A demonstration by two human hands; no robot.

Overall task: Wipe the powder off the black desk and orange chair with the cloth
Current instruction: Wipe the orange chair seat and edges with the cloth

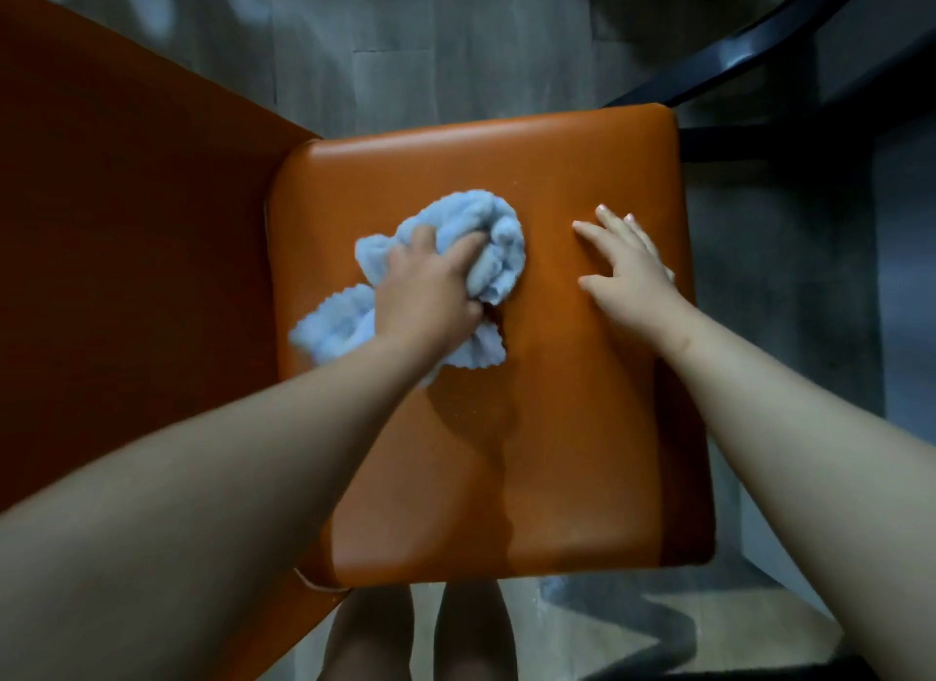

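At the centre of the frame the orange chair (506, 452) shows its padded seat, with its backrest running off to the upper left. Left of centre on that seat, the left hand (430, 295) grips the pale blue cloth (499, 255). Its fingers are curled into the folds, likely so a thick wad presses down while the loose corners trail toward the wrist. Right of it, apart from the cloth, the right hand (628, 270) lies flat near the seat's right edge with fingers spread, probably to steady the chair against the rubbing. Any powder left is too faint to judge.
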